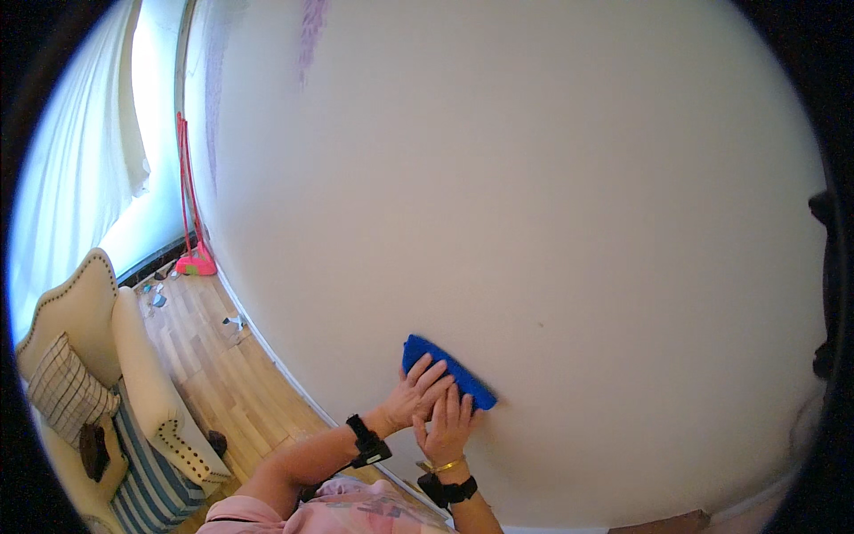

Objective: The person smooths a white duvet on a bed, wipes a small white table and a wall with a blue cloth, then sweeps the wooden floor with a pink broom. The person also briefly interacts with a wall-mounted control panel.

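A folded blue cloth (460, 375) lies flat against a pale wall (567, 200). My left hand (421, 394) spreads its fingers over the cloth's middle and holds it to the wall. Just below and to the right, my right hand (448, 427) has its fingertips on the cloth's lower edge, close against the left fingers. The palms and the cloth's underside are hidden. A small dark spot (541, 325) marks the wall to the right of the cloth. Purple streaks (311, 40) run down the wall's upper left.
At left stands a cream armchair (133, 360) with a plaid cushion (70, 390) and a striped seat (150, 474). A pink broom and dustpan set (196, 261) leans in the corner. Scraps (159, 300) lie on the wood floor (213, 374). A curtain (80, 147) hangs beyond.
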The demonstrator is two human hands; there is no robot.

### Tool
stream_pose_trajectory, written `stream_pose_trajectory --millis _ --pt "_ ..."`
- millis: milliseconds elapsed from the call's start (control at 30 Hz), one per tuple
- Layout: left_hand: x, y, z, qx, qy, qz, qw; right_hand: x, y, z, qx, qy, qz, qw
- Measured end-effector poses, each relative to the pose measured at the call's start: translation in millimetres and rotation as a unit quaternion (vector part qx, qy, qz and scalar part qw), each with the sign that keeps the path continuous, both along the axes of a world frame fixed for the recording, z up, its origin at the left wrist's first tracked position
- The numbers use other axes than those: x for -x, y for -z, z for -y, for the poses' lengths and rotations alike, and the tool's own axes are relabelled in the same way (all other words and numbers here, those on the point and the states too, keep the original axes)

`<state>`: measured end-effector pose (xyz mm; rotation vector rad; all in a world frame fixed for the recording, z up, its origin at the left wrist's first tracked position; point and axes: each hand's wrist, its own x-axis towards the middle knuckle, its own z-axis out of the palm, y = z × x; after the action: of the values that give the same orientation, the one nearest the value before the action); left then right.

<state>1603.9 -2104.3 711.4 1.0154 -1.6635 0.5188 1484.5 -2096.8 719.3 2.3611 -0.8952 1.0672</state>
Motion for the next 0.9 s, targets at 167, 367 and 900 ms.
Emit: stream_pose_trajectory --millis 167,367,900 --pt "-2.6 -28.1 5.9 -0.028 -0.003 -0.027 0.999 0.3 -20.7 1.6 -0.042 0.003 0.012 0.999" --pt "3.9 -73.9 11.2 -0.006 -0.009 0.014 1.000 -3.7 -47.3 18.1 0.041 -0.035 0.128 0.990" --pt "-9.7 -60.1 14.5 -0.040 -0.033 0.019 0.998 -13.9 -39.9 21.3 0.027 -0.042 0.111 0.993"
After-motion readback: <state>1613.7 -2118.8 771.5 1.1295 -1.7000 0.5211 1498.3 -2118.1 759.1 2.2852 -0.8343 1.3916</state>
